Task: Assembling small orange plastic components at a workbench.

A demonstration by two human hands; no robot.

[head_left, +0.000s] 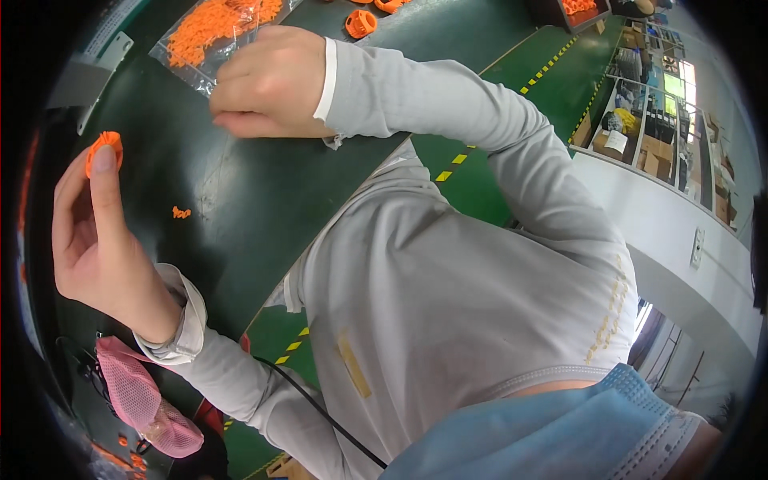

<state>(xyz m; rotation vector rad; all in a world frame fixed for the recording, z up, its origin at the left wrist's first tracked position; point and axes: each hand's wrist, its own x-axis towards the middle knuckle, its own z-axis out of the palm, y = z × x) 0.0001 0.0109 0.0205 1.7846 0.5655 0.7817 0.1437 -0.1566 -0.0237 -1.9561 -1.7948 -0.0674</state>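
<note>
My left hand (112,240) is raised over the dark green table at the left. Its thumb and fingers pinch a small round orange plastic part (104,150) with a ridged rim. At the table's far side, my right hand (272,84) is closed, its fingers curled down beside a clear plastic bag (204,80) of small orange pieces (212,32). The undersides of those fingers are hidden, so whatever they may hold does not show. A little clump of orange bits (182,213) lies on the table between my hands.
Another hollow orange part (361,23) rests beyond my right wrist, with more at the top edge. A dark bin (564,14) of orange pieces stands farther right. By my left forearm lie a pink mesh pouch (136,384) and a black cable (320,408).
</note>
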